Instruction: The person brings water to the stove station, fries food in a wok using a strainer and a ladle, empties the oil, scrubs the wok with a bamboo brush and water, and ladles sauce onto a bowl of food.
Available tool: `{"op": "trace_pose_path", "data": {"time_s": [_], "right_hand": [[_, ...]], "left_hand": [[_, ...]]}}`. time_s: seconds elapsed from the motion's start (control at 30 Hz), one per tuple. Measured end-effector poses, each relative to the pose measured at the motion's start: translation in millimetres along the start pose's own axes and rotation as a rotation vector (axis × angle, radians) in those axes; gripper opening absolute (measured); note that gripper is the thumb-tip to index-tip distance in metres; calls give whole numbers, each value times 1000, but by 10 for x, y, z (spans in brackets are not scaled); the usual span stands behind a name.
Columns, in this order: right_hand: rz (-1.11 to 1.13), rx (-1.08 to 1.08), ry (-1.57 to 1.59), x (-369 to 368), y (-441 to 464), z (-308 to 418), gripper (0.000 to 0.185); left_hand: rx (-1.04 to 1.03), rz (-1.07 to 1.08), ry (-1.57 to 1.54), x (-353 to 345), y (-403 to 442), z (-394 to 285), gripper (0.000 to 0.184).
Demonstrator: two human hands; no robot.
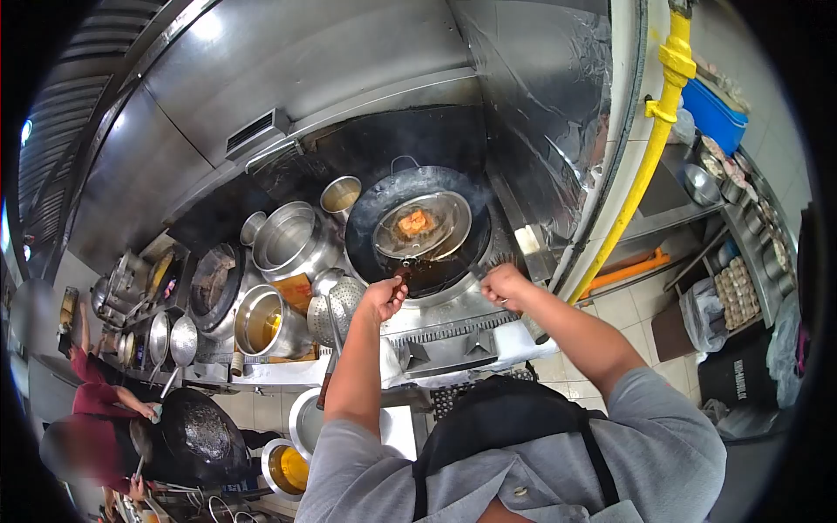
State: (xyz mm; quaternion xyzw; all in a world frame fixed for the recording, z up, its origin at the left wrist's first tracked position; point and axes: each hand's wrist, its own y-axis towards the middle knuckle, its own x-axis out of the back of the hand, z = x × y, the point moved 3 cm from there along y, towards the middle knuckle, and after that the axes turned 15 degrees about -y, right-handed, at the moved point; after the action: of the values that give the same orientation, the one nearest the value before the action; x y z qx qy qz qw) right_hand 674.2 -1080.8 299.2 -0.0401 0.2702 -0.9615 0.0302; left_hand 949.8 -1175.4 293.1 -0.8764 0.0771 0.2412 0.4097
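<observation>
My left hand (384,298) is wrapped round the dark handle of a round strainer (453,213). The strainer is over a large black wok (364,222), and a clump of orange-brown food (417,221) lies in it. Dark liquid shows in the wok below the strainer's near edge. To the right, my right hand (506,286) is closed in a fist near the wok's right front rim. A small bit of metal shows under that fist, but what it grips cannot be made out. Dark bristles (501,259) show just beyond the fist.
Left of the wok stand metal pots (288,240), a pot of yellow liquid (266,322) and a perforated ladle (347,298). A co-worker (96,401) handles another wok (205,431) at lower left. A yellow pipe (641,174) and shelves with egg trays (744,296) are at right.
</observation>
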Motion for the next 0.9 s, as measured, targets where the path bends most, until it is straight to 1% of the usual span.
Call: {"op": "trace_pose_path", "data": {"time_s": [0.03, 0.07, 0.1, 0.13, 0.17, 0.2, 0.23, 0.27, 0.3, 0.33, 0.37, 0.4, 0.43, 0.47, 0.5, 0.53, 0.57, 0.6, 0.63, 0.67, 0.73, 0.77, 0.83, 0.9], "right_hand": [[39, -43, 91, -103, -18, 6, 19], [147, -69, 106, -178, 150, -106, 18], [151, -70, 117, -236, 25, -66, 18], [127, -110, 127, -288, -116, -41, 26], [104, -149, 136, -324, -220, -14, 38], [198, -112, 70, -235, -256, -92, 60], [183, -118, 93, -110, -342, -201, 58], [166, -123, 111, 45, -499, -276, 56], [232, -123, 42, 225, -687, -332, 52], [301, -128, -31, 423, -831, -471, 49], [295, -140, -51, 630, -853, -865, 42], [240, -297, -45, 786, -1052, -1056, 39], [282, -360, -163, 1001, -1079, -1473, 37], [196, -363, -376, 1189, -1198, -1862, 33], [264, -520, -486, 1403, -1220, -2445, 32], [279, -660, -517, 1431, -1424, -2593, 32], [296, -808, -552, 1482, -1650, -2700, 33], [377, -859, -714, 1523, -1763, -2844, 33], [459, -902, -876, 1577, -1840, -2948, 33], [473, -908, -895, 1623, -1850, -3000, 33], [516, -829, -1070, 1746, -1727, -3138, 31], [441, -905, -1009, 1874, -1506, -3432, 29], [262, -747, -727, 2201, -1068, -3847, 28], [89, -750, -650, 2302, -723, -3695, 29]], "left_hand": [[-9, -25, 103, 83, 68, -10, 22], [-13, -50, 208, 130, 93, -19, 31], [-10, -57, 216, 13, -94, -27, 31], [-113, -296, 436, -30, -315, -82, 44], [-219, -536, 653, -81, -498, -165, 59], [-449, -568, 971, 27, -557, -351, 71], [-686, -537, 1105, 169, -669, -423, 64], [-880, -443, 964, 206, -972, -404, 61], [-1007, -398, 714, 282, -1209, -310, 46], [-945, -355, 538, 445, -1399, -176, 30], [-869, -273, 412, 342, -1719, 18, 27], [-701, -196, 276, 380, -1903, 277, 29], [-489, -73, 283, 568, -2015, 587, 29], [-370, -122, 264, 626, -2127, 913, 31], [-215, -69, 281, 752, -2156, 1263, 31], [-64, -167, 252, 985, -2111, 1713, 28], [100, -191, 148, 1021, -2120, 2101, 25], [124, -155, 305, 1259, -2031, 2526, 25], [-28, 90, 977, 1488, -1955, 2873, 28], [-87, 93, 1164, 1722, -1978, 3281, 28], [50, -179, 933, 2079, -2089, 3923, 28], [105, -296, 792, 2224, -2177, 4176, 28], [158, -445, 623, 2384, -2330, 4558, 28], [181, -530, 546, 2464, -2430, 4837, 28]]}}
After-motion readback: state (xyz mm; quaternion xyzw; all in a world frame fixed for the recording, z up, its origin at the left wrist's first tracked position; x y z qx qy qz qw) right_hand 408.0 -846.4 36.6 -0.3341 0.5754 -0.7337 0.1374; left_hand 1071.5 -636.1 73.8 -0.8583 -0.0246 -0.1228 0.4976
